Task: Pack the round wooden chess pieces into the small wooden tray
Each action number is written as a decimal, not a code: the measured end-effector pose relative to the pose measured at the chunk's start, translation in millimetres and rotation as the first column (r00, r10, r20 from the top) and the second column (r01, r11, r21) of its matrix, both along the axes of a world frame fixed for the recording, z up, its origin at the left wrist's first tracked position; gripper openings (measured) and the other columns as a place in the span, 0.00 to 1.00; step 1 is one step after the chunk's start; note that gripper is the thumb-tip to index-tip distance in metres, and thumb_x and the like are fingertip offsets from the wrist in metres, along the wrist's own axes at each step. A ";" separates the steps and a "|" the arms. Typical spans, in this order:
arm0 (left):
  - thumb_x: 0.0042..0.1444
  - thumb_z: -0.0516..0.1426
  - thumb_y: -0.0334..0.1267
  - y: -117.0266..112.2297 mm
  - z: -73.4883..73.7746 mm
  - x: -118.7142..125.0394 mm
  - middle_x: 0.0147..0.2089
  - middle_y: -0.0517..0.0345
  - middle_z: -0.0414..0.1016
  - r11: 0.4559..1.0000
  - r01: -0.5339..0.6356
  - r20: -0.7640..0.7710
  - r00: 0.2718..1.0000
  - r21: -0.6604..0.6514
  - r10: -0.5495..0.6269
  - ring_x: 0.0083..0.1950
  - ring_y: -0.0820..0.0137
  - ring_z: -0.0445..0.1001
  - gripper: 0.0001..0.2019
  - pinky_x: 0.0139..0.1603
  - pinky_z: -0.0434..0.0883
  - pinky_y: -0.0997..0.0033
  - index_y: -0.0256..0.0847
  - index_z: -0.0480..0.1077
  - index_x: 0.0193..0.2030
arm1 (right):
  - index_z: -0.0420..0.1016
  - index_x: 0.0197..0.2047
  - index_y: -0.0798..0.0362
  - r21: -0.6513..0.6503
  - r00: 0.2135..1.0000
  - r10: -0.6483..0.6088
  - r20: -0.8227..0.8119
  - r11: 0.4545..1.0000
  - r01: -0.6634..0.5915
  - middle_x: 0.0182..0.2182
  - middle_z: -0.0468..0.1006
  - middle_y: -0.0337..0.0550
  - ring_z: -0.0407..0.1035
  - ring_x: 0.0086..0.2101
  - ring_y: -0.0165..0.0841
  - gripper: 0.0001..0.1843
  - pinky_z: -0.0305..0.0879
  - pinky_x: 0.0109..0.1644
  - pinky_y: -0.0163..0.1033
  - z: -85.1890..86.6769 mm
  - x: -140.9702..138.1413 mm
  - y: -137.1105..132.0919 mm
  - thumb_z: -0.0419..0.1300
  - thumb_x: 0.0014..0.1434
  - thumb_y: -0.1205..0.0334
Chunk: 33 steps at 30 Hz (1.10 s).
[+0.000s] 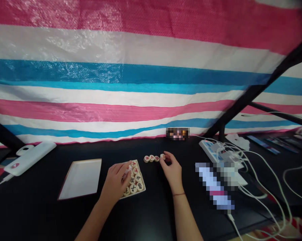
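Xiangqi pieces [132, 188], round pale-wood discs w/ red or black characters, lie in 2 spots on a black worktop [151, 217], in front of a pink, white & blue striped woven tarp [151, 77] crossed at R by a black metal strut [253, 90]. Far R on the worktop: white power strip [211, 154] w/ tangled white cables [266, 187] & a pixelated, unreadable object [213, 185]. Another pixelated object [177, 133] sits at the back edge. Far L: white slab-shaped device [30, 157]. Nearer centre, a white rectangular tray w/ reddish edge [80, 179] lies just L of the L hand [114, 182]. That hand is over a shallow pale tray [142, 186] packed w/ most of the pieces, fingers [123, 169] half curled down onto them; can't tell if it grips one. R hand [169, 169] sits just R of the tray, thumb & index closed in a pinch on a single piece [162, 156], other fingers loosely curled, thin red cord [178, 194] on the wrist. A short row of 3 loose pieces [151, 158] lies just L of that pinched piece, nearly touching it.
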<state>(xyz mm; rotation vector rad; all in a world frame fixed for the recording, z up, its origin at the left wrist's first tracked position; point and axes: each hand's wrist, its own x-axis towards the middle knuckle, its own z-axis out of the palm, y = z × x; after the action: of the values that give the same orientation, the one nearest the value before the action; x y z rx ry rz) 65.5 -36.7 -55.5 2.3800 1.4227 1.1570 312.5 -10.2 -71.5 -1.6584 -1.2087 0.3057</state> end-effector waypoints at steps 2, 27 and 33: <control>0.62 0.52 0.37 0.7 -0.6 -1.4 0.45 0.52 0.78 1.000 -0.018 0.009 1.000 -0.010 0.018 0.47 0.63 0.75 0.16 0.50 0.71 0.60 0.44 0.71 0.55 | 0.74 0.44 0.55 -0.062 0.999 -0.018 0.034 0.998 0.020 0.35 0.78 0.47 0.72 0.36 0.40 0.20 0.68 0.44 0.46 -6.5 12.4 1.9 0.59 0.51 0.52; 0.61 0.52 0.36 0.8 -3.8 1.1 0.44 0.53 0.79 0.999 0.004 0.020 1.000 -0.034 -0.003 0.45 0.63 0.75 0.12 0.49 0.72 0.59 0.44 0.74 0.48 | 0.71 0.48 0.49 -0.167 0.953 0.173 0.248 0.977 -0.134 0.39 0.80 0.43 0.71 0.44 0.40 0.17 0.65 0.48 0.47 -12.7 2.0 3.7 0.58 0.54 0.58; 0.62 0.51 0.36 7.2 -5.5 -10.3 0.44 0.50 0.76 0.998 -0.051 0.030 0.998 -0.039 0.052 0.48 0.62 0.73 0.14 0.50 0.72 0.59 0.42 0.73 0.50 | 0.71 0.48 0.54 0.004 0.962 0.089 0.259 0.996 -0.094 0.37 0.79 0.47 0.71 0.39 0.39 0.18 0.65 0.46 0.44 0.8 -9.4 -2.2 0.55 0.57 0.55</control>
<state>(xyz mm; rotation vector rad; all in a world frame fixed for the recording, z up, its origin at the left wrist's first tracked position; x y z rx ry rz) 55.1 -29.5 -61.1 2.3028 1.4912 1.1628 303.1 -12.4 -70.7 -1.6683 -1.4814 0.1381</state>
